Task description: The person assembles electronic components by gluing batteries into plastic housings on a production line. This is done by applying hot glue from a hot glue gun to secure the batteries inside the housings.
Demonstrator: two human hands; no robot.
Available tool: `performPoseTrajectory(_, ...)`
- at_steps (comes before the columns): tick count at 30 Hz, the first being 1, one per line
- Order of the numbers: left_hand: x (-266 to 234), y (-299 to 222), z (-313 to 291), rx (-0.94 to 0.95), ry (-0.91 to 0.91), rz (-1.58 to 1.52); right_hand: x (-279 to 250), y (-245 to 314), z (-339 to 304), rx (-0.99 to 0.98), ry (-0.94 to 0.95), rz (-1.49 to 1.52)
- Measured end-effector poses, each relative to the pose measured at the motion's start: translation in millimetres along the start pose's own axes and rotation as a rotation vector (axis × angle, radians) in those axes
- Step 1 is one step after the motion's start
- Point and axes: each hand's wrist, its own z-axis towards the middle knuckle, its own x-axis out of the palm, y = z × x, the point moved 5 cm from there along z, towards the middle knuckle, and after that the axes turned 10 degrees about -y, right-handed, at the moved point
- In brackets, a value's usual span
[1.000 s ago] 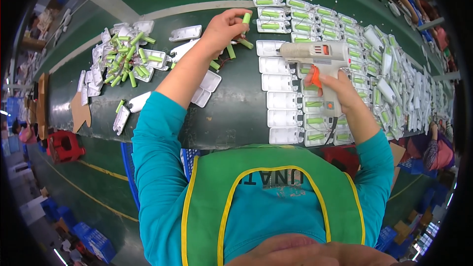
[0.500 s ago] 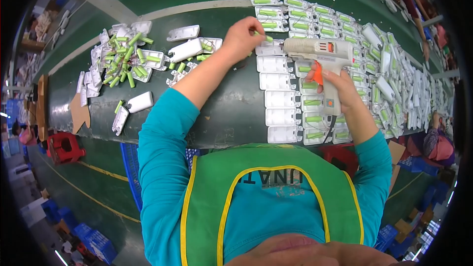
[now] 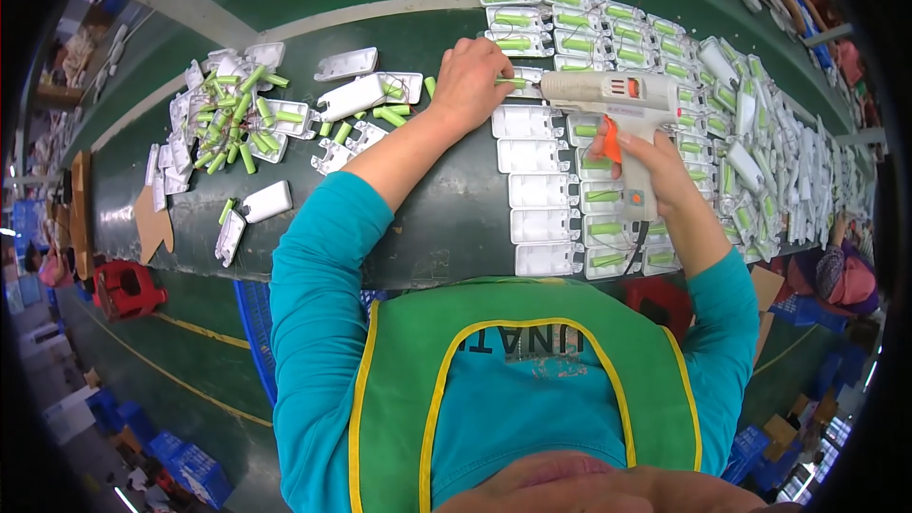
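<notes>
My left hand (image 3: 472, 81) is closed at the fingertips on a small green battery cell (image 3: 512, 83), which lies level at a white plastic half-shell (image 3: 528, 91). In my right hand (image 3: 657, 169) is a pale glue gun (image 3: 622, 92) with an orange trigger, my fingers wrapped around its grip. The gun's nozzle points left and nearly touches that half-shell. Below it runs a column of white half-shells (image 3: 531, 157) with no cells in them. Beside and above, rows of half-shells hold green cells (image 3: 513, 44).
A heap of green cells and shells (image 3: 231, 116) lies on the dark table (image 3: 408, 228) at left. Loose shells (image 3: 350, 97) and cells are near my left forearm. More filled shells (image 3: 748, 168) are piled at right. A red stool (image 3: 129, 289) stands at lower left.
My left hand has come slightly down and turned, bringing the cell from a tilt to lying level at the half-shell. My right hand and the glue gun shifted slightly left.
</notes>
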Motion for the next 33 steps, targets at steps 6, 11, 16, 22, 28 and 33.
performPoseTrajectory(6, 2.5, 0.1, 2.9, 0.015, -0.022, 0.034, 2.6, 3.8, 6.0, -0.033, 0.010, -0.013)
performPoseTrajectory(11, 3.0, -0.3, 3.1, 0.014, -0.028, 0.029, 7.5, 9.6, 9.8, -0.040, 0.023, -0.021)
performPoseTrajectory(16, 3.2, -1.6, 3.3, 0.011, -0.026, 0.028, 6.4, 8.1, 12.2, -0.016, 0.020, -0.045)
performPoseTrajectory(22, 2.6, -0.8, 1.5, 0.023, -0.020, 0.039, 8.4, 13.2, 3.9, -0.036, 0.041, -0.115)
performPoseTrajectory(28, -6.0, -5.0, -2.9, 0.022, -0.036, 0.068, 2.8, 8.4, 4.0, -0.008, -0.003, -0.101)
performPoseTrajectory(33, -16.1, -3.8, -1.6, 0.093, -0.037, 0.110, -6.5, 15.9, 10.1, -0.059, 0.053, 0.058)
